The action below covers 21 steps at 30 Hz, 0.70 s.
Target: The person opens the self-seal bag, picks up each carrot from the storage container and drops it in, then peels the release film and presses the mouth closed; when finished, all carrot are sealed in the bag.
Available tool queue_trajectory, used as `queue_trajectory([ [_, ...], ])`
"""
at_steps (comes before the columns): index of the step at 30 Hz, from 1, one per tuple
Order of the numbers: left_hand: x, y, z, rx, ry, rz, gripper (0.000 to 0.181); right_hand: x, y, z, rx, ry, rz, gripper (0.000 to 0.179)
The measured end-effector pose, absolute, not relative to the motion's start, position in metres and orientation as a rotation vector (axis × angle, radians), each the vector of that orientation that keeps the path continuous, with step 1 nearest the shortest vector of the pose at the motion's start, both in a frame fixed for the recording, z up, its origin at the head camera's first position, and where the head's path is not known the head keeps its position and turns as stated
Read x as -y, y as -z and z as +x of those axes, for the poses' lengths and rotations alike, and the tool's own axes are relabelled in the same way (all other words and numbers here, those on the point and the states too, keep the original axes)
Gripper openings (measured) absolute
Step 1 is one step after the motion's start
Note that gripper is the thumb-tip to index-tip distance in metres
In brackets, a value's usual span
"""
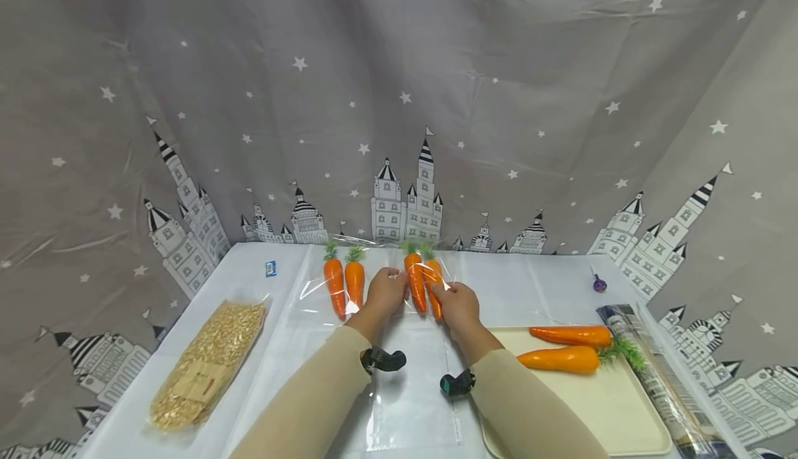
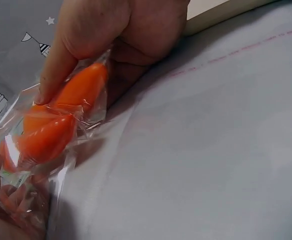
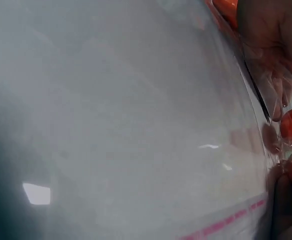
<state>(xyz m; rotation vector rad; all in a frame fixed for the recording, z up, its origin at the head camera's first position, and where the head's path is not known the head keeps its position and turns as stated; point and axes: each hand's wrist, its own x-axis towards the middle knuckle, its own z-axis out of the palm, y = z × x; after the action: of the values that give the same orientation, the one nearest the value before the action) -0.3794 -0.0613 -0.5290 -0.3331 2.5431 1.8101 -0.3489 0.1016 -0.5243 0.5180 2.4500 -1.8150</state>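
In the head view, my right hand point(image 1: 460, 307) grips a carrot point(image 1: 433, 275) through a clear plastic bag point(image 2: 93, 112). A second carrot point(image 1: 415, 282) lies against it, inside the same bag. My left hand point(image 1: 384, 295) pinches the bag's plastic just left of these carrots. The left wrist view shows the right thumb pressed on the bagged carrots, with part of the left hand point(image 2: 6, 210) at the lower left. To the left, two more carrots point(image 1: 355, 279) with green tops lie side by side under clear film. The palms hide part of the bag's near end.
Two loose carrots point(image 1: 561, 359) rest on a cream tray point(image 1: 614, 417) at right, beside a long printed packet point(image 1: 661, 383). A bag of oat-like flakes point(image 1: 208, 365) lies at left. Farther back are a small blue packet point(image 1: 271, 268) and a purple item point(image 1: 599, 283).
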Motion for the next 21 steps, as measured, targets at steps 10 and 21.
queue_trajectory([
  [10,0.059,0.522,-0.366,-2.695,-1.68,-0.368,0.041,-0.094,0.521,-0.349,-2.564,1.768,0.522,0.054],
  [21,0.057,0.518,-0.366,-2.684,-1.768,-0.389,0.055,-0.099,0.514,-0.348,-2.741,1.507,0.451,0.065],
])
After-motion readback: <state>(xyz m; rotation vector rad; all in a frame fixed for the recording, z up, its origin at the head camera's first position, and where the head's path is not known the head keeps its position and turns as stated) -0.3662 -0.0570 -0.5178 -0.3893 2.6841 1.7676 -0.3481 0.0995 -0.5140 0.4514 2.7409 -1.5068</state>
